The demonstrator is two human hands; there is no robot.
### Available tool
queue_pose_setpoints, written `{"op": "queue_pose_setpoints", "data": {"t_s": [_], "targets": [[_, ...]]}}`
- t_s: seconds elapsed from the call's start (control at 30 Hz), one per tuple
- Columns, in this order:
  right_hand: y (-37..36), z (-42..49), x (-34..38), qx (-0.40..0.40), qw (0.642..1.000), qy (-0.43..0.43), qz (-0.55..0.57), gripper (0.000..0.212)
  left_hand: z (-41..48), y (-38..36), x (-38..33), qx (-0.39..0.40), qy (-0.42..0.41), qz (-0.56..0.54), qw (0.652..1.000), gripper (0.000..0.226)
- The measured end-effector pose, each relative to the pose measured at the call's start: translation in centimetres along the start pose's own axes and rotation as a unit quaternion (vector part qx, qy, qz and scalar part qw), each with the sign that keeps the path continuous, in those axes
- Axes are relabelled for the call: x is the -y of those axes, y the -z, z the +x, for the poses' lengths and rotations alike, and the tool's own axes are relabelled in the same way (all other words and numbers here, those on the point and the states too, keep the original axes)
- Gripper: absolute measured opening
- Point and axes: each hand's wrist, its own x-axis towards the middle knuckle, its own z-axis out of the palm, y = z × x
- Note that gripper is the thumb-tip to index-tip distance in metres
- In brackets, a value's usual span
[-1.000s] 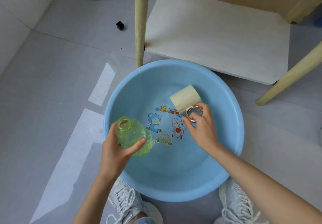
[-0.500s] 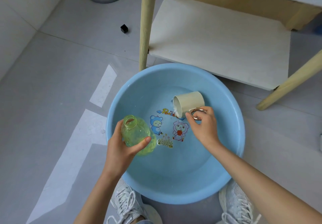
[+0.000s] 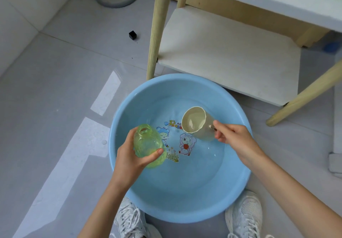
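Over the basin [image 3: 185,217], the left hand [image 3: 129,156] is gripping a bottle [image 3: 146,141] at 9 o'clock, the right hand [image 3: 235,138] pinching a cup [image 3: 196,123] at 1; lettering [image 3: 174,124] illegible.

The right hand [image 3: 235,138] covers the handle of the cup [image 3: 194,124]; shoes [image 3: 244,217] are cropped below.

You looked down on a grey tiled floor [image 3: 55,71], with bright patches of light [image 3: 83,145] lying along its left side. A pale wall [image 3: 18,6] rose at the far left corner. Ahead stood a wooden table leg [image 3: 157,30] and a lower shelf [image 3: 231,52]. A coiled grey hose [image 3: 114,5] and a small black cube [image 3: 132,34] lay on the floor beyond.
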Motion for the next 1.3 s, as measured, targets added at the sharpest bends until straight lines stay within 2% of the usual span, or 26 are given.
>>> {"op": "queue_pose_setpoints", "data": {"t_s": [0.2, 0.33, 0.47, 0.6, 0.83, 1.3], "targets": [[1.9, -3.0, 2.8, 0.040, 0.994, 0.023, 0.098, 0.051, 0.5, -0.4, -0.2, 0.016, -0.042, 0.039, 0.998, 0.064], [2.7, -5.7, 4.8, 0.059, 0.993, 0.069, 0.078, 0.067, 0.7, -0.9, -0.1, 0.027, -0.068, 0.052, 0.996, 0.064], [2.5, -7.9, 5.7, 0.052, 0.991, 0.115, 0.048, 0.070, 0.9, -1.3, -0.5, 0.046, -0.095, 0.058, 0.993, 0.066], [1.5, -9.5, 5.8, 0.030, 0.990, 0.120, 0.070, 0.069, 0.9, -1.3, -0.7, 0.054, -0.104, 0.065, 0.991, 0.070], [0.8, -10.4, 5.8, 0.002, 0.985, 0.169, -0.017, 0.076, 0.8, -1.3, -1.3, 0.058, -0.115, 0.108, 0.986, 0.072], [0.5, -11.0, 6.8, 0.004, 0.958, 0.277, -0.079, 0.050, 0.8, -1.8, -1.4, 0.060, -0.122, 0.139, 0.981, 0.076]]}}
